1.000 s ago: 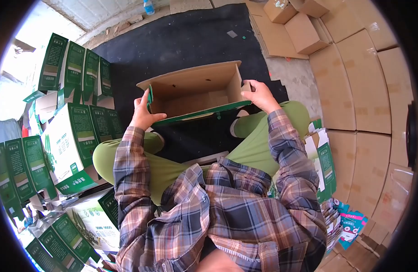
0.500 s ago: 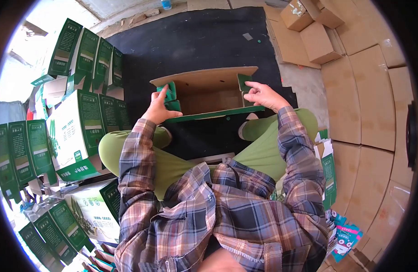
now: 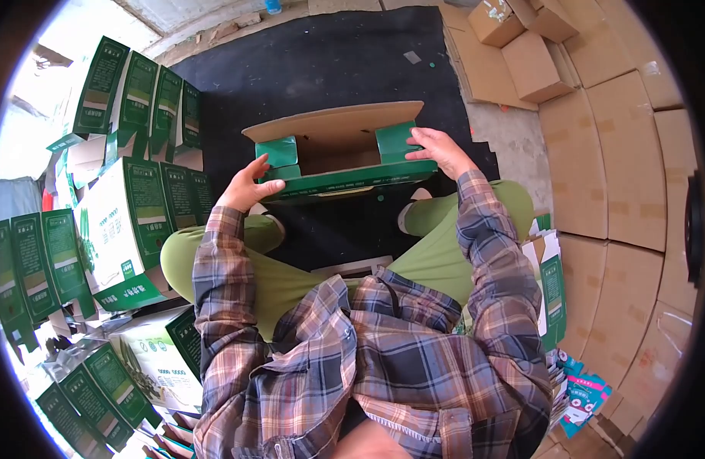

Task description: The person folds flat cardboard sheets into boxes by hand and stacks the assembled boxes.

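Two hands (image 3: 247, 186) flank one box (image 3: 345, 183) with two end flaps (image 3: 278, 152).

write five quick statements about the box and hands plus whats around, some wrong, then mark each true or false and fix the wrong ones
1. The open green-and-brown cardboard box is between the left hand and the right hand. True.
2. Both short end flaps stick outward, away from the opening. False: the shiny green left flap and shiny green right flap angle inward over it.
3. The long plain brown flap on the far side is folded down shut. False: it stands open.
4. Green-and-white printed cardboard boxes stand on the person's left. True.
5. Large plain brown cardboard cartons are stacked on the person's right. True.
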A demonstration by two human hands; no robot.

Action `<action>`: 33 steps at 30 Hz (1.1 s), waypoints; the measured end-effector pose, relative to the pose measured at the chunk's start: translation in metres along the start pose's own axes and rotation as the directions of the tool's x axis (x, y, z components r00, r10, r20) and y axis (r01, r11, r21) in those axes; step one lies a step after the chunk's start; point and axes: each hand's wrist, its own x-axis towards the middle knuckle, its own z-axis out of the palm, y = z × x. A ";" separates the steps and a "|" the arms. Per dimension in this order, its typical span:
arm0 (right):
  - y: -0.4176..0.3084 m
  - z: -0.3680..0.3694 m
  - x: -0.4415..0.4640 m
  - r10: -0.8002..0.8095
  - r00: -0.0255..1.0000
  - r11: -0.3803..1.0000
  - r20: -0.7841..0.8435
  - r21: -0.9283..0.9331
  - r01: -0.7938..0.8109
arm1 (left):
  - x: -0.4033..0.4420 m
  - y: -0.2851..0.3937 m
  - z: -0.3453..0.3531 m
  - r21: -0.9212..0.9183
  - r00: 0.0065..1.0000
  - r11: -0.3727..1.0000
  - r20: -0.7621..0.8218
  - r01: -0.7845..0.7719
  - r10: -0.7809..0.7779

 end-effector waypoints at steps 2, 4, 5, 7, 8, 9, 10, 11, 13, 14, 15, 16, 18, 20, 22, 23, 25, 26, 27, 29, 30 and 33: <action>-0.005 0.001 -0.001 -0.012 0.999 0.999 -0.036 0.051 0.014 | 0.007 -0.002 0.001 -0.015 0.999 1.000 -0.045 0.021 -0.022; -0.005 0.004 -0.006 -0.085 0.973 0.994 -0.214 0.053 0.099 | 0.013 -0.004 0.008 -0.003 0.982 0.999 -0.186 0.044 -0.044; 0.002 0.004 -0.004 -0.084 0.973 0.994 -0.216 0.055 0.097 | 0.013 -0.004 0.013 -0.003 0.982 0.999 -0.184 0.044 -0.044; 0.019 0.004 0.001 -0.528 0.822 0.740 -0.215 -0.592 0.320 | 0.013 -0.002 0.025 0.591 0.903 0.802 -0.387 0.085 0.189; 0.006 0.015 -0.019 -0.635 0.759 0.501 -0.141 -0.823 0.266 | 0.011 -0.001 0.032 0.635 0.876 0.768 -0.412 0.079 0.251; 0.007 0.021 -0.024 -0.651 0.758 0.401 -0.046 -0.868 0.292 | 0.011 0.001 0.036 0.635 0.878 0.769 -0.409 0.078 0.249; 0.005 0.031 -0.033 -0.638 0.770 0.349 0.014 -0.886 0.305 | 0.011 0.004 0.039 0.669 0.876 0.741 -0.393 0.062 0.281; 0.002 0.041 -0.040 -0.623 0.779 0.295 0.072 -0.901 0.319 | 0.012 0.007 0.040 0.702 0.872 0.711 -0.375 0.045 0.315; 0.010 0.054 -0.039 -0.576 0.811 0.241 0.102 -0.927 0.288 | 0.012 0.009 0.044 0.740 0.865 0.672 -0.332 -0.007 0.375; 0.011 0.059 -0.038 -0.564 0.821 0.212 0.090 -0.945 0.250 | 0.012 0.010 0.046 0.739 0.897 0.672 -0.263 -0.051 0.357; 0.012 0.061 -0.036 -0.552 0.830 0.181 0.078 -0.961 0.211 | 0.011 0.012 0.049 0.734 0.922 0.673 -0.191 -0.094 0.338; 0.013 0.063 -0.034 -0.554 0.829 0.182 0.074 -0.961 0.208 | 0.004 0.018 0.054 0.727 0.915 0.672 -0.163 -0.141 0.368; 0.015 0.063 -0.030 -0.580 0.811 0.167 0.077 -0.963 0.211 | -0.003 0.029 0.061 0.760 0.917 0.631 -0.127 -0.154 0.377; 0.014 0.063 -0.029 -0.569 0.819 0.183 0.074 -0.960 0.214 | -0.006 0.028 0.064 0.819 0.934 0.557 -0.079 -0.139 0.349; 0.013 0.061 -0.027 -0.563 0.824 0.195 0.069 -0.957 0.214 | -0.005 0.029 0.065 0.822 0.943 0.556 -0.082 -0.119 0.324; 0.013 0.060 -0.025 -0.572 0.817 0.195 0.072 -0.956 0.220 | -0.003 0.030 0.066 0.825 0.952 0.557 -0.083 -0.100 0.294; 0.016 0.060 -0.025 -0.577 0.813 0.201 0.071 -0.953 0.225 | -0.002 0.031 0.064 0.821 0.953 0.561 -0.077 -0.105 0.292; 0.016 0.059 -0.023 -0.570 0.818 0.203 0.074 -0.953 0.227 | 0.000 0.031 0.063 0.818 0.957 0.564 -0.063 -0.113 0.283; 0.017 0.059 -0.023 -0.559 0.826 0.207 0.078 -0.951 0.230 | 0.000 0.029 0.062 0.815 0.962 0.568 -0.049 -0.118 0.270; 0.017 0.059 -0.024 -0.546 0.833 0.203 0.085 -0.952 0.230 | 0.000 0.027 0.062 0.817 0.958 0.562 -0.045 -0.128 0.282; 0.016 0.059 -0.024 -0.534 0.841 0.200 0.091 -0.952 0.230 | 0.001 0.025 0.062 0.820 0.955 0.555 -0.040 -0.137 0.295; 0.022 0.061 -0.024 -0.473 0.873 0.183 0.117 -0.957 0.227 | 0.002 0.018 0.068 0.841 0.935 0.517 -0.038 -0.161 0.353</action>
